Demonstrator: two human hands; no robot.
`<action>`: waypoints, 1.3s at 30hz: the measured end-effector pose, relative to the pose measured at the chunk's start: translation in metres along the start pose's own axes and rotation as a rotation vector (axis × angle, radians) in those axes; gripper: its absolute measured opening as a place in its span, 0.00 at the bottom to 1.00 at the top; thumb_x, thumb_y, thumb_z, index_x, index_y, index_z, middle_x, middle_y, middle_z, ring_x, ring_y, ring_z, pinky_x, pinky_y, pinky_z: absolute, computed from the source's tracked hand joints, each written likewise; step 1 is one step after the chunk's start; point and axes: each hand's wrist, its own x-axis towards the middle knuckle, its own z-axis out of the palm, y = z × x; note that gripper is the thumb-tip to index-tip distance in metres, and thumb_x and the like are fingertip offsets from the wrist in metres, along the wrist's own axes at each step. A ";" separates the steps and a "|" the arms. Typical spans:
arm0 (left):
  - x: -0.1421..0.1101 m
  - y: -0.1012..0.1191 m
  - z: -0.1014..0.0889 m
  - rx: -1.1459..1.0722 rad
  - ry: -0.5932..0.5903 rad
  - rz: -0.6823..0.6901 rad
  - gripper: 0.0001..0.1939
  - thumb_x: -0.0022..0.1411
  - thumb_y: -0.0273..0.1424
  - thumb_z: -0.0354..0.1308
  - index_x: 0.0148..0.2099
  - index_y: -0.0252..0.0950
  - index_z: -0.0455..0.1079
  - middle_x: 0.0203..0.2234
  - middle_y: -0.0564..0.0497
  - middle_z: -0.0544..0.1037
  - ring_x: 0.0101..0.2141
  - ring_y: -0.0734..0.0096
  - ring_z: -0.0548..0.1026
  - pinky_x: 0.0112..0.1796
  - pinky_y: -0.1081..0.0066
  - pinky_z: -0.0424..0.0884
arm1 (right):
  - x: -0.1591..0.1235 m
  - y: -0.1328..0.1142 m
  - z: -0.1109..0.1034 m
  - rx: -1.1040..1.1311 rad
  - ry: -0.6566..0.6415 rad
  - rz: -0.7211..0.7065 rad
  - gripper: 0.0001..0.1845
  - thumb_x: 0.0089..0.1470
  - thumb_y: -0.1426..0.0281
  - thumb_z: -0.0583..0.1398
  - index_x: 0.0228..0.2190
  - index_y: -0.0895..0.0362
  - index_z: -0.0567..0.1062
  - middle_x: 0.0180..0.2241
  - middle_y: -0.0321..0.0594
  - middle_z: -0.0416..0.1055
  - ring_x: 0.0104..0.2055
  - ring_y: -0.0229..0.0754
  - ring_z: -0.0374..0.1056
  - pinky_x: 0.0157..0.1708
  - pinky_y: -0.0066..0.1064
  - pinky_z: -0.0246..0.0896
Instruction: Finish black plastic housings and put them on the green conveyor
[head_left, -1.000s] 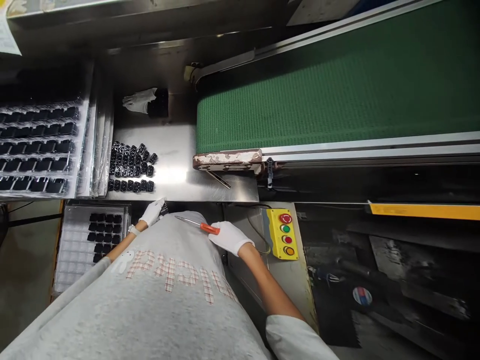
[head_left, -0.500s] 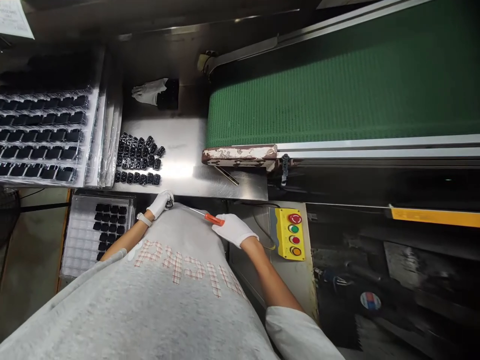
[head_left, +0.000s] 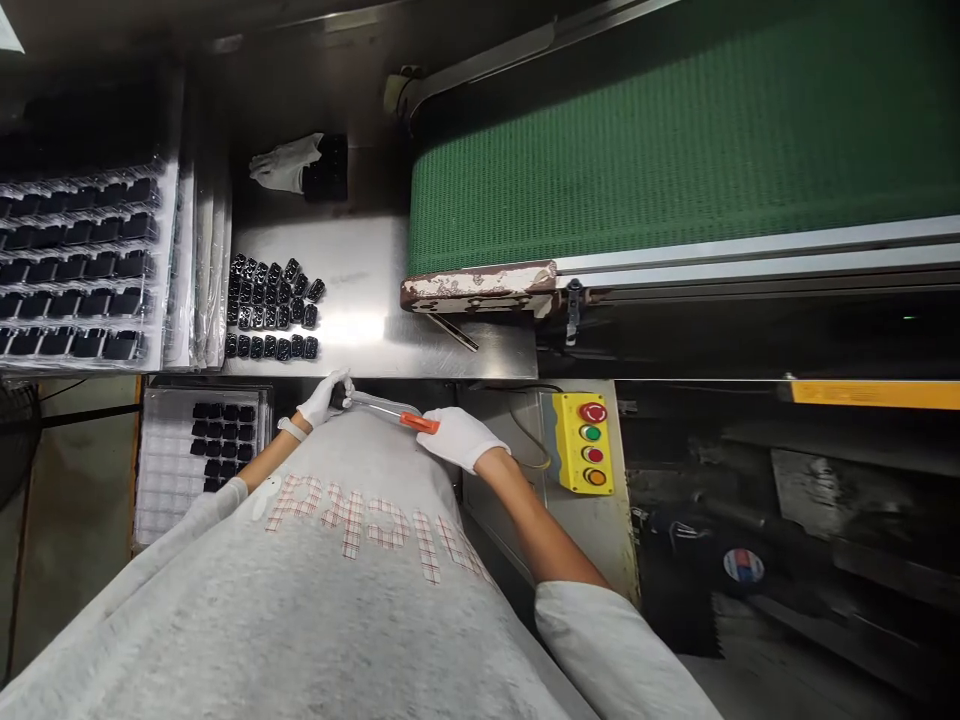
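Close to the table's front edge, my left hand (head_left: 327, 398), in a white glove, pinches a small black plastic part (head_left: 339, 396). My right hand (head_left: 463, 438), also gloved, is closed round the orange-red handle of a slim screwdriver-like tool (head_left: 418, 423). Its thin metal shaft points left, and the tip reaches the black part; whether it touches cannot be made out. On the steel table beyond my left hand, similar small black parts (head_left: 271, 347) lie in rows.
Stacked clear trays (head_left: 171, 300) with black parts stand at left; another part-filled tray (head_left: 161, 480) is below. A loose white glove (head_left: 289, 165) lies on the steel table (head_left: 360, 255). A green conveyor belt (head_left: 637, 150) runs right, above a yellow button box (head_left: 585, 440).
The camera view has shifted slightly. My left hand has turned a little round the black part, and the tool's handle has come closer to it.
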 end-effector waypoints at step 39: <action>0.006 0.016 0.022 0.316 0.362 0.143 0.20 0.67 0.45 0.56 0.35 0.30 0.69 0.22 0.55 0.72 0.18 0.83 0.66 0.18 0.80 0.60 | 0.002 -0.006 0.022 -0.004 0.076 0.116 0.15 0.56 0.63 0.59 0.42 0.55 0.79 0.40 0.44 0.77 0.39 0.44 0.71 0.33 0.29 0.54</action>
